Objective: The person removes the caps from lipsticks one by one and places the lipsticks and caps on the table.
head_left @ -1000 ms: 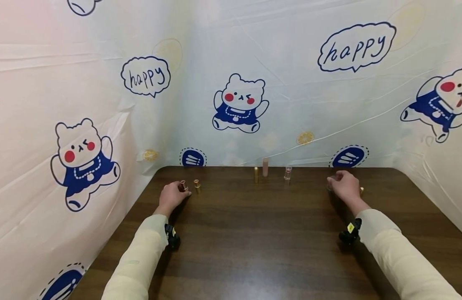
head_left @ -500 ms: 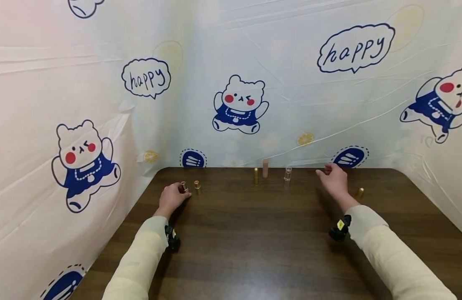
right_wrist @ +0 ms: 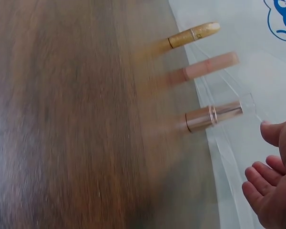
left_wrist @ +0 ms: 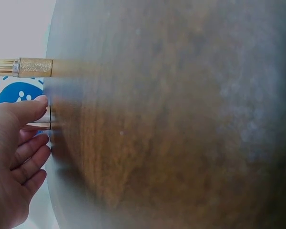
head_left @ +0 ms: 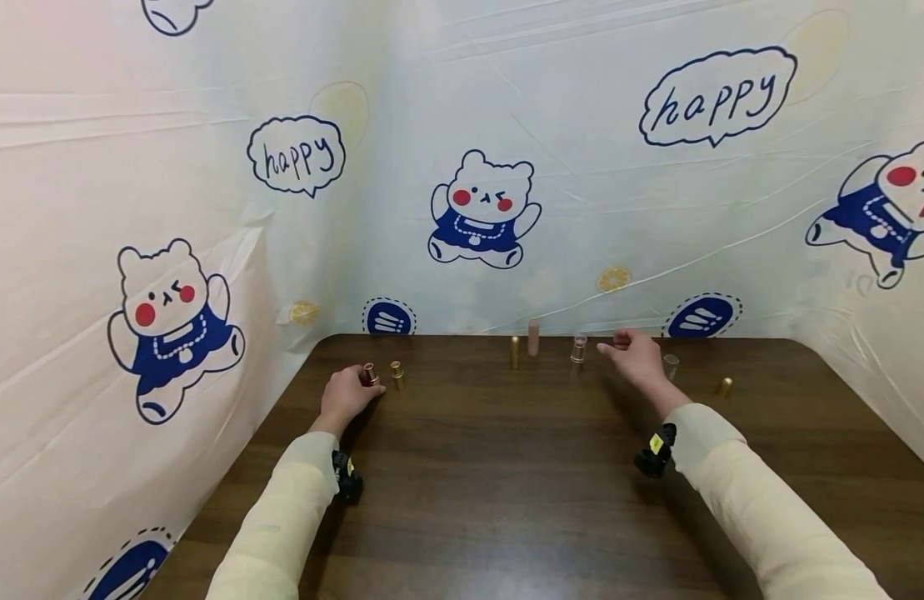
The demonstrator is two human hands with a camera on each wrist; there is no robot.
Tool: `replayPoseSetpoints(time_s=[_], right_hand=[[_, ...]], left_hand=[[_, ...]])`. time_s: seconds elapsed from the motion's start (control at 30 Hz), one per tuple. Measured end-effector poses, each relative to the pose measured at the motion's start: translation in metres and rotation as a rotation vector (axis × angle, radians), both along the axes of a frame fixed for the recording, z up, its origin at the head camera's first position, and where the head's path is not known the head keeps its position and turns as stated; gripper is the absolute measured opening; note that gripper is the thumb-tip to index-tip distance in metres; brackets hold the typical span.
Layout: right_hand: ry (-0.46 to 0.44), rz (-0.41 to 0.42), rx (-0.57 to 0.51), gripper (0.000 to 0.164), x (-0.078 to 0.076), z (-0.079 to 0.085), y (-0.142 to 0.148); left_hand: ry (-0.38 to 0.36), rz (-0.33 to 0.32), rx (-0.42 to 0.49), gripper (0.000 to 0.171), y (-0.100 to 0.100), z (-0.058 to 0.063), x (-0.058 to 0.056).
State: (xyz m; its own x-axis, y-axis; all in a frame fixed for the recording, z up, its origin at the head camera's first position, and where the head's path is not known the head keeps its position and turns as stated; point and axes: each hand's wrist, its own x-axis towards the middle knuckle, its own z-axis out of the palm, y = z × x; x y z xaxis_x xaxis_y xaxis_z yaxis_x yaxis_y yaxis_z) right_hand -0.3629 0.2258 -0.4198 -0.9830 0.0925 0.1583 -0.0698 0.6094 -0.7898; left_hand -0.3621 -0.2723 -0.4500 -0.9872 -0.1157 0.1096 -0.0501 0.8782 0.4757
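At the left of the table in the head view, my left hand [head_left: 347,397] holds a small rose-gold lipstick tube [head_left: 369,373] standing upright. The left wrist view shows this tube between thumb [left_wrist: 35,109] and fingers, partly hidden. Beside it stands an uncovered gold lipstick tube [left_wrist: 34,67]. My right hand [head_left: 636,358] is in the air by the far edge, fingers loosely bent and holding nothing. Just left of it stands a rose-gold lipstick tube [right_wrist: 214,116] with a clear top, near the thumb tip. Farther left stand a pink tube [right_wrist: 212,66] and a gold tube [right_wrist: 193,36].
Right of my right hand a clear cap [head_left: 671,365] stands on the brown table [head_left: 499,483]. A gold cap [head_left: 725,387] stands farther right. A printed fabric curtain [head_left: 402,192] hangs behind the far edge and along the sides.
My right hand has moved left from the clear cap towards the rose-gold tube with the clear top. The clear cap now shows behind it. The left hand has stayed in place.
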Motion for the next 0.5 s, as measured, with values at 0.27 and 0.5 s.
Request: replayPoseSetpoints(time_s=[0.27,0.5], right_hand=[[-0.042,0.043,0.010,0.052,-0.006,-0.001,-0.013],[-0.060,0.053,0.019,0.050,-0.011,-0.001,-0.020]], left_hand=[[-0.015,0.003,0.002,0.034,0.002,0.000,-0.001],[-0.011,-0.004,0.006,0.031,0.001,0.000,-0.003]])
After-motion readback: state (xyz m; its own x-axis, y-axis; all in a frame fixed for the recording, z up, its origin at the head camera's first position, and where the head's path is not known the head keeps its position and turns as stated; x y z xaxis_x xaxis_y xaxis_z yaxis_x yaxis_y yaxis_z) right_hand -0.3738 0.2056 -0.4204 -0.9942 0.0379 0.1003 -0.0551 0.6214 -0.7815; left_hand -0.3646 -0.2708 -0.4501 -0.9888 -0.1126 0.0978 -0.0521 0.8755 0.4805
